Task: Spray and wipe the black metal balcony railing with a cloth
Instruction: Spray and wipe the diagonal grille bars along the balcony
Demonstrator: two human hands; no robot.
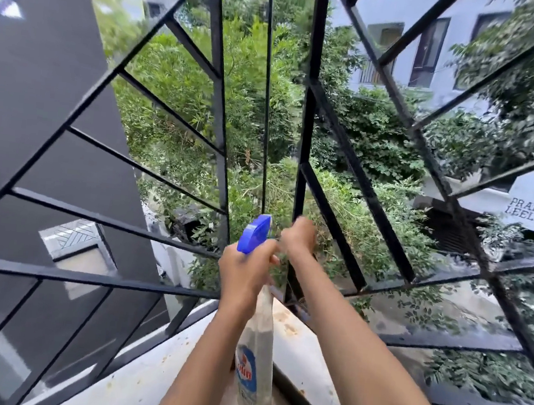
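The spray bottle (255, 366) is gripped round its neck by the left hand (245, 272), with the blue trigger head (254, 234) turned toward the black railing (309, 107) that rises above a stained white ledge (296, 347). The right hand (298, 237) is seen blurred against the railing's upright corner bar, fingers curled; whether anything is pinched in it cannot be told

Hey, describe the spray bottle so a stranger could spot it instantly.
Start at the black railing's corner post above the stained white ledge. Just in front of it, the left grip holds a spray bottle by its neck. It is clear plastic with a bright blue trigger head, unlike the black bars around it.
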